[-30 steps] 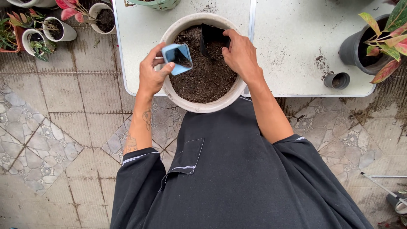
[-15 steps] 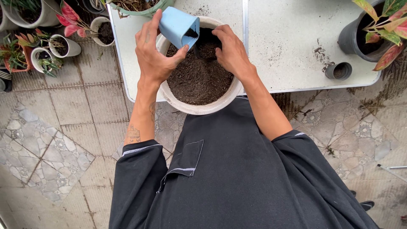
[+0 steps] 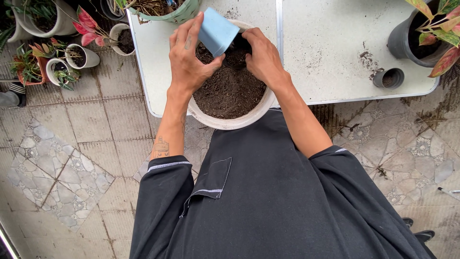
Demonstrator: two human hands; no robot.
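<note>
A white folding surface [image 3: 335, 43] with a seam down its middle stands on a tiled patio floor [image 3: 86, 124] of worn beige squares set with patterned mosaic tiles. At the near edge of the surface, overhanging it slightly, sits a large pale round bowl [image 3: 230, 122] filled with dark potting soil [image 3: 227, 93]. The left hand [image 3: 189, 60] is clamped around a small light-blue square pot [image 3: 218, 31], holding it tipped over the far side of the bowl with its mouth turned down toward the soil. The right hand [image 3: 261, 55] is closed on a small black pot [image 3: 237, 50] that rests in the soil just beside the blue one; the two hands are close together above the bowl but not touching. Loose crumbs of soil are scattered on the surface to the right, near a small grey pot [image 3: 388, 77] and a larger dark grey pot [image 3: 407, 41] holding a plant with red and green leaves [image 3: 443, 36]. A green patterned pot [image 3: 179, 12] stands at the far edge behind the bowl. On the floor to the left, several small white pots [image 3: 81, 56] with plants cluster together, one showing pink leaves [image 3: 86, 21]. The person wears a black top and apron [image 3: 268, 192].
</note>
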